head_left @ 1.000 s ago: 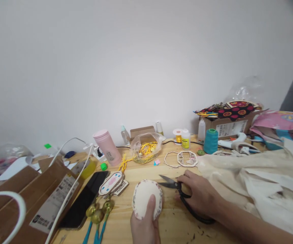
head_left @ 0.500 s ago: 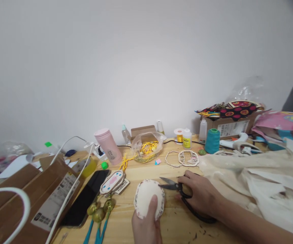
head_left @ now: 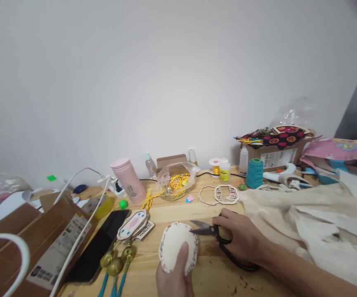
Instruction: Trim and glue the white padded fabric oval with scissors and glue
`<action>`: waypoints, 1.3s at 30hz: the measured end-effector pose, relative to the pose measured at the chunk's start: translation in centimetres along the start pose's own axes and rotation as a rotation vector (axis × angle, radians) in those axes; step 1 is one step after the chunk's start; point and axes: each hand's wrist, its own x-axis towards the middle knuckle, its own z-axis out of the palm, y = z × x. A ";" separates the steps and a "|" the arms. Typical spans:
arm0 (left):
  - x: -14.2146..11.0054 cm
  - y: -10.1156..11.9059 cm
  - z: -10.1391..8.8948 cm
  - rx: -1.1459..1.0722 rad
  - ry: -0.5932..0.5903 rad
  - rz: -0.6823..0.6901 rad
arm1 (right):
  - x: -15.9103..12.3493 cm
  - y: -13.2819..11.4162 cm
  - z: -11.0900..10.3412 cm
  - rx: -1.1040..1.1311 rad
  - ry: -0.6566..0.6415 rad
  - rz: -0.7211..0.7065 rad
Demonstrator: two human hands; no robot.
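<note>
My left hand (head_left: 176, 274) grips a flat, cream-white rounded piece (head_left: 173, 243) with a dark patterned scalloped edge, thumb laid across its face. In my right hand (head_left: 237, 233) is a pair of black-handled scissors (head_left: 204, 229), blades slightly apart and pointing left. The blade tips reach the upper right edge of the white piece; whether they touch it I cannot tell. Part of the scissor handles is hidden by my fingers. Behind the scissors lie a wooden lattice frame (head_left: 227, 188) and a thin wavy outline frame (head_left: 201, 198).
A phone (head_left: 94, 251), decorated tags (head_left: 132, 225) and gold bells (head_left: 114, 266) lie left. Behind stand a pink tumbler (head_left: 128, 181), a bag of yellow cord (head_left: 178, 181), a glue bottle (head_left: 224, 171) and a teal thread spool (head_left: 254, 173). Cream fabric (head_left: 277, 206) covers the right side.
The view has shifted slightly, so most things sit a little further left. The scissor blades look a bit nearer together and overlap the white piece's edge more.
</note>
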 end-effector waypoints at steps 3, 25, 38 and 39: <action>0.1 0.0 0.0 0.007 0.001 0.001 | -0.1 -0.4 0.2 -0.076 -0.019 -0.014; 1.0 -1.5 -1.1 0.283 -0.222 -0.084 | 0.1 0.6 -1.2 -0.064 0.040 -0.053; 0.3 0.5 -1.4 0.386 -0.280 -0.184 | 1.0 2.8 -1.9 0.075 0.161 0.192; 0.3 0.5 -1.2 0.388 -0.335 -0.172 | 1.0 2.4 -1.9 0.179 0.155 0.164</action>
